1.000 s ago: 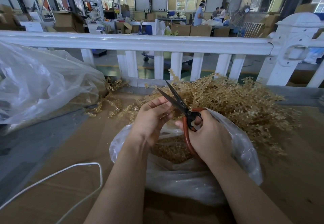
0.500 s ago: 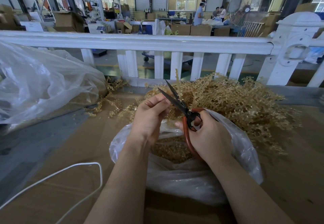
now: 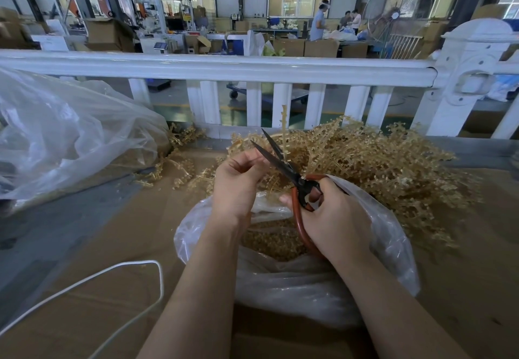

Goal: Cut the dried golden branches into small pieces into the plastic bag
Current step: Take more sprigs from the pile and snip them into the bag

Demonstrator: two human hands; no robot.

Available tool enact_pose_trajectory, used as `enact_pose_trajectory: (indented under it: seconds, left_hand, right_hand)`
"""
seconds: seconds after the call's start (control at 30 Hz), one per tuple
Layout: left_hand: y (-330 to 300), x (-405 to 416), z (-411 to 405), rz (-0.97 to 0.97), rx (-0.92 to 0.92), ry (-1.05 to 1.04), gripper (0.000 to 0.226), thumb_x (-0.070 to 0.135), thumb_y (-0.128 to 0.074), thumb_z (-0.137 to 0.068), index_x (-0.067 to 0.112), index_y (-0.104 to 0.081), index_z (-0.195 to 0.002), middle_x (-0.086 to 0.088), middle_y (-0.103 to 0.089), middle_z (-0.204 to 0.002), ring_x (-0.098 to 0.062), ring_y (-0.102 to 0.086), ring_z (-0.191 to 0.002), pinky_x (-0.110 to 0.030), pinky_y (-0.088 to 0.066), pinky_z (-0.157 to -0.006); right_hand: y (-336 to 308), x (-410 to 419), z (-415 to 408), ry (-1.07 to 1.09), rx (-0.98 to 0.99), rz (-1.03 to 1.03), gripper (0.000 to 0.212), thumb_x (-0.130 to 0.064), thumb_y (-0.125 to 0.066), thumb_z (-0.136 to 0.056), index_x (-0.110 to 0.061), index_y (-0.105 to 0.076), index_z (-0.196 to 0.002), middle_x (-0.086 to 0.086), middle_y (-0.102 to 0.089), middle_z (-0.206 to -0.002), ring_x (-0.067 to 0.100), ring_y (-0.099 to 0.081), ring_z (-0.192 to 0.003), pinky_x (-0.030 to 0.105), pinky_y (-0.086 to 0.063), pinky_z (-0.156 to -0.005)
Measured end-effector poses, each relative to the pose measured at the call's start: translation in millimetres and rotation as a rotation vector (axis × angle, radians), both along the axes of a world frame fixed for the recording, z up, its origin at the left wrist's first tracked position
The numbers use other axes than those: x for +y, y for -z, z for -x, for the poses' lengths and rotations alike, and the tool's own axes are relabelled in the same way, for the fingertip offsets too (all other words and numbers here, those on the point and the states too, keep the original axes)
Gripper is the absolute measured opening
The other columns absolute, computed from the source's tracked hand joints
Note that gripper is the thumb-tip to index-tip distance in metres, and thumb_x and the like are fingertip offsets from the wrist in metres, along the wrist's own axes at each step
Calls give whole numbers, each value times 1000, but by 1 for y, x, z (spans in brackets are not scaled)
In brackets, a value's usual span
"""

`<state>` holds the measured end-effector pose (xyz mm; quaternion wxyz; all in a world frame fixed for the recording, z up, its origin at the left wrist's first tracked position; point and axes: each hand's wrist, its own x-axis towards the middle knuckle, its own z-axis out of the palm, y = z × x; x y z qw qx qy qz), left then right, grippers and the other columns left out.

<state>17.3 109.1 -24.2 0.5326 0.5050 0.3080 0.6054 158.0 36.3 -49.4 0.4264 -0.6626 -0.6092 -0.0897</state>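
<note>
Scissors (image 3: 283, 166), gripped in right hand (image 3: 334, 215), blades apart. Sprig (image 3: 285, 131) pinched by left hand (image 3: 238, 181). Feed short lengths; cut above plastic bag (image 3: 387, 235), fingertips clear.

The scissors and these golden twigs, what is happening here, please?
A person is cutting dried golden branches over an open plastic bag. The right hand grips red-handled scissors, whose blades are open. The left hand pinches a thin branch that stands upright between the blades. Small cut pieces already lie in the bag. A large pile of uncut branches waits behind it on the table.
</note>
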Motion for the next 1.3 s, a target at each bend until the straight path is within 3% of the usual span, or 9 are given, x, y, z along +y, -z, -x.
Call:
enact_pose_trajectory:
  seconds: [0.13, 0.23, 0.37, 0.53, 0.63, 0.77, 0.93, 1.13, 1.3]
  left_hand:
    - [2, 2, 0, 11, -2, -59, 20, -4, -65, -91, 11, -77, -98, 1, -77, -89, -3, -67, -79, -14, -51, -71]
    - [4, 3, 0, 15, 8, -83, 21, -4, -64, -91, 4, -75, -107, -3, -78, -96, -9, -70, -89, -18, -53, -79]
    - [3, 1, -2, -8, 47, -108, 24, -6, -64, -89, 5, -75, -109, -3, -77, -101, -10, -71, -97, -23, -56, -90]
    - [3, 1, -1, 41, 13, -94, 24, -8, -67, -87, 11, -76, -100, -8, -74, -113, -17, -68, -109, -33, -53, -100]
    - [2, 0, 0, 26, -10, -50, 24, -8, -66, -87, 11, -76, -96, -1, -76, -99, -7, -69, -92, -23, -57, -84]
    - [1, -3, 1, 4, -29, 18, 25, -7, -64, -87, 13, -77, -95, 2, -77, -94, -3, -69, -86, -14, -52, -72]
    - [0, -4, 1, 12, -54, 45, 25, -8, -64, -87, 11, -76, -98, 2, -78, -93, -3, -70, -86, -14, -52, -73]
    - [1, -3, 0, 38, -77, 54, 25, -5, -66, -86, 15, -76, -97, 5, -78, -93, -1, -69, -85, -11, -51, -70]
    - [0, -2, -1, 41, -92, 73, 26, -5, -66, -86, 16, -76, -96, 5, -77, -92, 0, -68, -81, -11, -50, -68]
  right_hand:
    - [-2, -1, 1, -2, 7, -55, 45, -65, -71, -77, -31, -41, -78, -25, -37, -59, -6, -35, -52, 5, -16, -50]
    - [-2, -1, 1, -32, 26, -56, 44, -69, -64, -77, -29, -47, -77, -20, -48, -61, 0, -43, -54, 5, -21, -50]
    - [-1, 1, 1, -12, 36, -20, 43, -70, -64, -77, -32, -44, -79, -22, -44, -60, -5, -39, -53, 6, -19, -50]
    - [0, 1, 0, 36, 57, 45, 47, -78, -46, -76, -32, -43, -78, -23, -38, -59, -9, -33, -53, 7, -15, -50]
    - [0, 2, 0, 41, 58, 56, 47, -79, -44, -75, -32, -42, -77, -23, -35, -59, -7, -34, -54, 8, -15, -49]
    - [2, 4, -2, 16, 60, 65, 50, -80, -43, -74, -31, -50, -82, -20, -51, -70, -1, -43, -63, 6, -18, -52]
    - [2, 4, -2, 8, 41, 37, 56, -77, -46, -76, -24, -61, -85, -14, -64, -73, 1, -48, -65, 5, -17, -53]
    - [3, 6, -4, 33, 19, 26, 44, -67, -62, -80, -23, -61, -81, -19, -48, -65, 2, -43, -60, 9, -18, -49]
    - [3, 5, -4, 30, 3, -2, 42, -63, -68, -79, -22, -62, -77, -8, -68, -69, 9, -55, -58, 11, -21, -48]
